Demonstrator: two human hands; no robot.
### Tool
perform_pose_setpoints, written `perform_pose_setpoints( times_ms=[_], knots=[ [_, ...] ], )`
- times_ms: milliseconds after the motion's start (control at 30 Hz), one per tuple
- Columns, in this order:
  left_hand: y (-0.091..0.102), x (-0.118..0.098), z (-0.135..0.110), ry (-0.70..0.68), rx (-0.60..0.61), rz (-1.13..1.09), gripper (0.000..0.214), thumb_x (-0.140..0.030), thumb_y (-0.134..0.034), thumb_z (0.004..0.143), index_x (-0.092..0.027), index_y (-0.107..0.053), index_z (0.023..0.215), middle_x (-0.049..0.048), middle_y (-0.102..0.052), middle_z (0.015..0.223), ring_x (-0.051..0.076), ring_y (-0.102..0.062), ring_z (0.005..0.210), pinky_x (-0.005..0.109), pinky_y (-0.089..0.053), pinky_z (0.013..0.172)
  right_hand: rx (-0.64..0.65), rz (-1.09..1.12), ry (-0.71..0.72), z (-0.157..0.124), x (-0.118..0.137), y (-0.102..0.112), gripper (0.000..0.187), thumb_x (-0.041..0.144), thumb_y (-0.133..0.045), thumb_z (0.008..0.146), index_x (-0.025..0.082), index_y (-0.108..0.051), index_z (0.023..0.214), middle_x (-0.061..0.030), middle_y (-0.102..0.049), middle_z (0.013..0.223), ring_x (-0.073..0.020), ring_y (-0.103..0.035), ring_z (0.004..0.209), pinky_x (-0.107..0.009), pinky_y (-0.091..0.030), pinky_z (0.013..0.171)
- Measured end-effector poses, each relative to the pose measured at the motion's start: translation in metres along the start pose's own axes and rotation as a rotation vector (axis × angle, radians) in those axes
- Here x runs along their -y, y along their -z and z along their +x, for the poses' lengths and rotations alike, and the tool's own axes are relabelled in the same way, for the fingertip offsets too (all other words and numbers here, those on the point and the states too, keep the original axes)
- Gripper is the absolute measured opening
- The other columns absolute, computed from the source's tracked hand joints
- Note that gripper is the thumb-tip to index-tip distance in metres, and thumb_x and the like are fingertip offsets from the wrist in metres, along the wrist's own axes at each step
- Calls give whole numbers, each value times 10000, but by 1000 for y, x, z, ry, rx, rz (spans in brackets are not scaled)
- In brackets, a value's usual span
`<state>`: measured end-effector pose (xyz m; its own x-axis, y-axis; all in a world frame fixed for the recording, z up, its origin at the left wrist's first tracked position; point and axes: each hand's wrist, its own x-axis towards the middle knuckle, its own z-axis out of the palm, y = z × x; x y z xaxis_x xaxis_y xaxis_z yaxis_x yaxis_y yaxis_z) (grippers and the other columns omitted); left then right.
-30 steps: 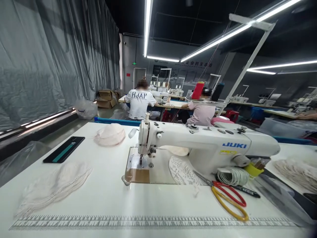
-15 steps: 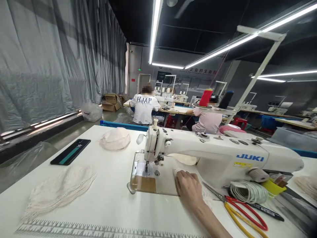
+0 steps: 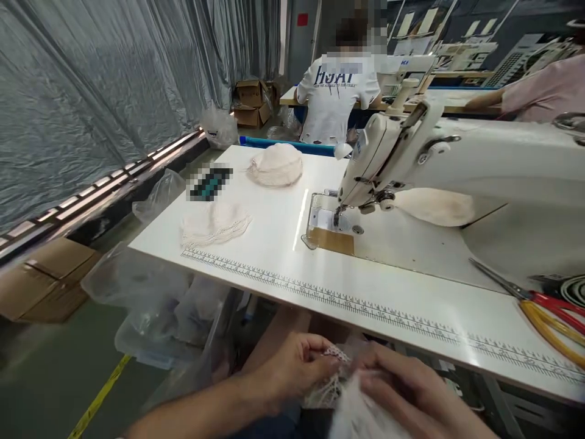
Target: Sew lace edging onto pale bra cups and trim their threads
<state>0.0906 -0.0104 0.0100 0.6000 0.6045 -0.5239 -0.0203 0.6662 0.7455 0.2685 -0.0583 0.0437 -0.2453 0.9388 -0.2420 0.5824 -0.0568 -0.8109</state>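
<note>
Below the table's front edge, my left hand [image 3: 299, 369] pinches a piece of white lace fabric [image 3: 329, 385] between thumb and fingers. My right hand [image 3: 400, 384] is closed on the same fabric just to the right, slightly blurred. The lace hangs down between both hands, over my lap. Above them on the white table [image 3: 269, 241] stands a sewing machine [image 3: 379, 158], its needle area free of my hands. A stack of lace-edged cream pieces [image 3: 214, 222] lies at the left, and a rounded cream pile [image 3: 276, 164] behind it.
Scissors with red and yellow handles [image 3: 532, 299] lie at the right. A printed ruler strip [image 3: 301, 289] runs along the front edge. Plastic bags [image 3: 150, 299] and a cardboard box [image 3: 46, 277] are on the floor at left. A co-worker [image 3: 338, 88] sits ahead.
My view has tilted down. My right hand has left the machine bed and is now below the table edge with the lace fabric. My left hand has come into view, holding it too.
</note>
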Motion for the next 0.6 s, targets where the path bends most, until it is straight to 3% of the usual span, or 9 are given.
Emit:
perform_pose_setpoints(
  times_ms=[133, 333, 600],
  knots=[
    [-1, 2, -10, -24, 11, -37, 429, -486, -705, 644, -89, -704, 806, 10, -531, 650, 92, -415, 617, 217, -295, 602, 51, -14, 40, 24, -1, -10, 321, 445, -381, 930, 210, -523, 763, 14, -564, 659, -129, -501, 590, -219, -347, 530],
    [9, -1, -18, -30, 88, -29, 334, -369, -619, 715, -99, -710, 889, 13, -522, 676, 92, -392, 622, 215, -277, 605, 64, -96, 48, 21, -6, -15, 289, 432, -347, 943, 223, -486, 799, 14, -551, 661, -134, -495, 582, -223, -338, 521],
    [18, 1, -23, -41, 81, 11, 302, -324, -538, 778, -102, -707, 892, 19, -500, 670, 102, -395, 640, 217, -303, 615, 80, -208, -23, 21, -3, -18, 287, 448, -323, 933, 233, -468, 811, -14, -559, 756, -176, -533, 705, -256, -373, 584]
  ],
)
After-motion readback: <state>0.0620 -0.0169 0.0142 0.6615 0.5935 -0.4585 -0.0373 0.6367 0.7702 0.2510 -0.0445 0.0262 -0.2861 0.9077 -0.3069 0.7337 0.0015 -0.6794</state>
